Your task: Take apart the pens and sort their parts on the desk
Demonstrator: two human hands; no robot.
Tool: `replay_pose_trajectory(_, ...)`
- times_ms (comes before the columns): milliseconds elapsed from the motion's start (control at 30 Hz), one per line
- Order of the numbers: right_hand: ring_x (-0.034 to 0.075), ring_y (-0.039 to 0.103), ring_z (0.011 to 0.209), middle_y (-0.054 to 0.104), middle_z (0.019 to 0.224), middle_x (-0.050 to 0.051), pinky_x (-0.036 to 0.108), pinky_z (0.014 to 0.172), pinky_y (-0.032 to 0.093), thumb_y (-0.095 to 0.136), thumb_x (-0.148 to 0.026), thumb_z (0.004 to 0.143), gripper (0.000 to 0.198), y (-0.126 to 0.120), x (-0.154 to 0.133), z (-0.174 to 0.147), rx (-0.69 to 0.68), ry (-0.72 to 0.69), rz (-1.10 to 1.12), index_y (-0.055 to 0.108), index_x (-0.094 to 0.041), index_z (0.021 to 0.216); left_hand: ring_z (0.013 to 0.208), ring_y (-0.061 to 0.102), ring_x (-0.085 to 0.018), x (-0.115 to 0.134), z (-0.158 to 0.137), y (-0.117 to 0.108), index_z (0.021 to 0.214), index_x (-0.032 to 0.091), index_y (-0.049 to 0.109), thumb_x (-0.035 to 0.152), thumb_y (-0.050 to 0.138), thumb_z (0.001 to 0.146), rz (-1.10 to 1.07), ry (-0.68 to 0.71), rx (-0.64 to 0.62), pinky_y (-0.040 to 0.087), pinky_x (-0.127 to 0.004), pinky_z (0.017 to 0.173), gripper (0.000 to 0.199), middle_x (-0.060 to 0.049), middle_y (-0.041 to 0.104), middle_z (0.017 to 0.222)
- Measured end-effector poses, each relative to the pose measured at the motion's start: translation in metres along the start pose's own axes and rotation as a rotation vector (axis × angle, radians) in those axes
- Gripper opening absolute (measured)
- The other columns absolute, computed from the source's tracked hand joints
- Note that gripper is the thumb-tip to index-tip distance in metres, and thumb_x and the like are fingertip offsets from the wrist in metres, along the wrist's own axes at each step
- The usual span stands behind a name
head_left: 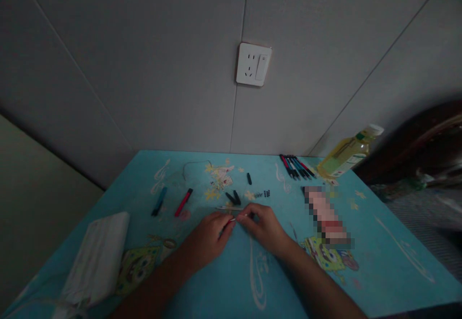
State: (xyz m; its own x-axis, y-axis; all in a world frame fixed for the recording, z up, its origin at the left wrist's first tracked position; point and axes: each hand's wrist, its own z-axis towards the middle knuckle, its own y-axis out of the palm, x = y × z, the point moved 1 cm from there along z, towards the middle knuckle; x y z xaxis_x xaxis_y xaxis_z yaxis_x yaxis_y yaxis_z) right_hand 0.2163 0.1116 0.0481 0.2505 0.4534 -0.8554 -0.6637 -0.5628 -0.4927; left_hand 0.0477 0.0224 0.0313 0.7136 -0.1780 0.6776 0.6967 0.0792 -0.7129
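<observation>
Near the middle of the table, my left hand point(211, 236) pinches a red pen barrel point(230, 222). Close against it, my right hand point(266, 223) has its thumb and forefinger closed on a thin pale piece point(245, 215), which looks like a pen refill at the barrel's end. Just beyond the fingers lie slim pen refills point(229, 208). Further back are black pen parts point(236, 197), another black piece point(249, 178), small springs point(258, 195) and tiny dark pieces point(267, 193). A blue pen barrel point(159, 201) and a second red barrel point(184, 202) lie to the left.
Several pens point(296, 167) lie in a row at the back right, beside a bottle of yellow liquid point(344, 156). A blurred-out flat object point(327, 215) is right of my hands. A white block-shaped thing point(97, 254) sits at left. Behind the table point(216, 285) rises a wall with a socket point(253, 65).
</observation>
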Motion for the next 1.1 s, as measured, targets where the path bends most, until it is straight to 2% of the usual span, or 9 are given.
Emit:
replay_pose_trajectory(233,0.015,0.061,0.074,0.066,0.079,0.001,0.025,0.071,0.044,0.060,-0.033,0.092,0.017,-0.0007,0.0023,-0.0002,-0.004,-0.076,-0.156,0.068,-0.019,0.084,0.089,0.062,-0.018,-0.0081,0.0007,0.0042,0.096,0.019,0.063,0.030,0.039,0.100,0.038,-0.007,-0.021,0.047,-0.032,0.084,0.027,-0.004,0.066,0.091)
replay_pose_trajectory(500,0.016,0.060,0.078,0.065,0.081,0.002,0.027,0.074,0.045,0.060,-0.031,0.093,0.014,0.0006,0.0006,-0.0006,0.035,-0.099,-0.302,0.066,-0.020,0.087,0.090,0.062,-0.018,-0.0032,0.0012,0.0030,0.094,0.018,0.061,0.027,0.042,0.099,0.059,-0.021,-0.028,0.047,-0.031,0.083,0.022,-0.005,0.066,0.093)
replay_pose_trajectory(900,0.014,0.059,0.071,0.065,0.076,0.000,0.025,0.068,0.042,0.059,-0.033,0.093,0.019,0.0045,0.0005,-0.0010,0.016,-0.058,-0.168,0.065,-0.019,0.083,0.089,0.063,-0.019,-0.0044,0.0019,0.0022,0.092,0.018,0.062,0.026,0.044,0.098,0.095,-0.002,-0.027,0.049,-0.033,0.081,0.020,-0.005,0.066,0.091)
replay_pose_trajectory(1100,0.013,0.057,0.065,0.063,0.070,-0.001,0.024,0.064,0.040,0.059,-0.038,0.093,0.026,0.0053,0.0038,-0.0014,0.040,-0.051,-0.194,0.064,-0.019,0.077,0.097,0.064,-0.019,0.0015,0.0004,-0.0023,0.111,0.022,0.056,0.028,0.041,0.100,0.018,0.019,-0.007,0.050,-0.032,0.086,0.020,-0.006,0.067,0.103)
